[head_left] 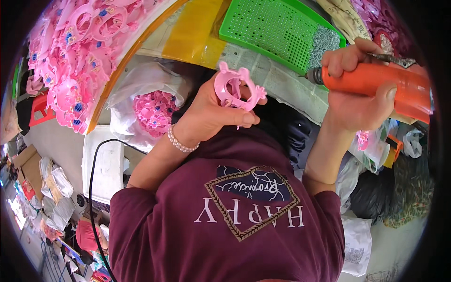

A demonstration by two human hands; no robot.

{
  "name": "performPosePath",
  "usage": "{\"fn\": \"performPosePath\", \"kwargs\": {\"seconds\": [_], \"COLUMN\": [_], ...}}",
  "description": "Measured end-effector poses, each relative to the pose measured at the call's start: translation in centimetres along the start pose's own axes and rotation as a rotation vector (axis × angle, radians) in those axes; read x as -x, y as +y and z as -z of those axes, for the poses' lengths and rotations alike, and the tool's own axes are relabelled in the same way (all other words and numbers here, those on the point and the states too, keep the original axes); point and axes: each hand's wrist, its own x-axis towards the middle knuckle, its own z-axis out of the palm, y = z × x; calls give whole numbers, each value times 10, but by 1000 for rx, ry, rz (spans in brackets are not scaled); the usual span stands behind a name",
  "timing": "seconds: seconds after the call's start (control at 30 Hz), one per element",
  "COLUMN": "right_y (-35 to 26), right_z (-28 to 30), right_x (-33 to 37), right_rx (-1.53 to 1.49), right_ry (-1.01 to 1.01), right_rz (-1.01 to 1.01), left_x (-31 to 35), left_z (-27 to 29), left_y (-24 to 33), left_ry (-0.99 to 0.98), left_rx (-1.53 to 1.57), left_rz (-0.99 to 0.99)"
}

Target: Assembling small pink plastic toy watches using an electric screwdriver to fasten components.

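My left hand grips a pink plastic frame with a ring-shaped opening and small knobs on its edge, held up in front of my chest. My right hand is wrapped round an orange electric screwdriver, its dark tip pointing left toward the near edge of a green perforated tray. In the tray's right end lies a heap of small silvery screws. The frame and the screwdriver are apart from each other.
A large pile of pink parts with blue bits covers the surface at left, behind an orange-brown edge. Below it, a white bag holds more pink parts. A black cable curves past my left arm; plastic bags lie at right.
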Motion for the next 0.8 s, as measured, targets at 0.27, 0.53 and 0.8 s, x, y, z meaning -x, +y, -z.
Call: {"fn": "performPosePath", "kwargs": {"seconds": [0.27,0.53,0.8], "right_y": [5,1,19], "right_z": [5,4,13], "right_x": [-22,-35,-46], "right_rx": [8,87,108], "right_ry": [36,35,32], "right_rz": [-13,45,115], "left_x": [-8,-15,-12], "left_z": [-8,-9,-10], "left_y": [-7,1,-9], "left_ry": [105,125,86], "left_rx": [-199,1,-26], "left_rz": [-189,65,22]}}
